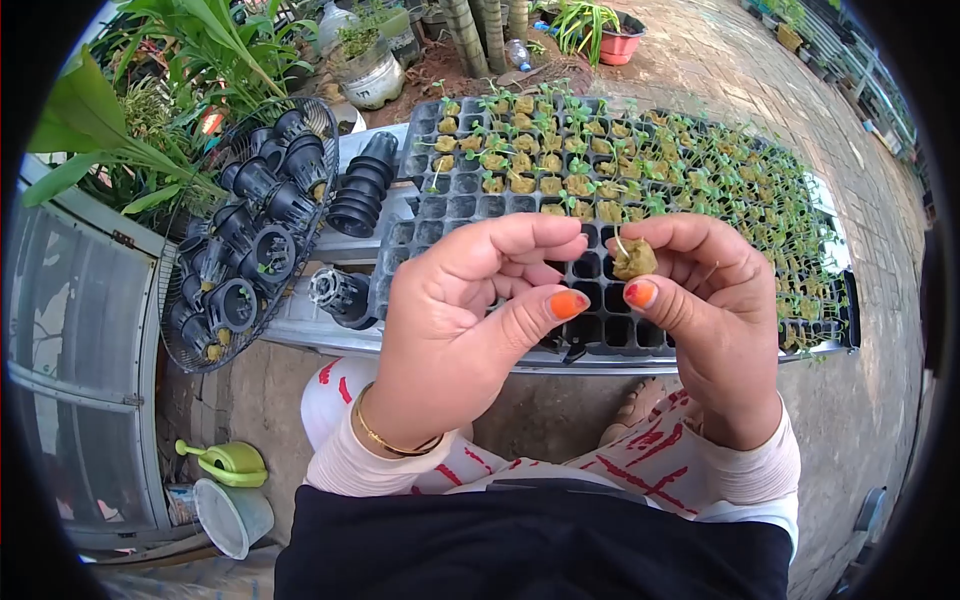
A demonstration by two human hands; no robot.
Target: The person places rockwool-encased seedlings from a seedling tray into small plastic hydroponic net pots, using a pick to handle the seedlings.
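Note:
Between the thumb and fingers of my right hand (715, 300) is a small brown seedling plug (633, 260) with a pale stem rising from it. My left hand (480, 290) is beside it, thumb and fingers curled with a gap between their tips, holding nothing that shows. Both hands hover over the near edge of a black seedling tray (460, 207). Many of its cells on the left and near side are bare, while plugs with green sprouts fill the middle and right.
Left of the tray, a wire basket (328, 130) holds several black net cups (273, 250). A stack of black cups (358, 190) and a single net cup (340, 295) stand on the metal table (300, 325). A green watering can (232, 463) and a pale bucket (233, 515) are on the floor.

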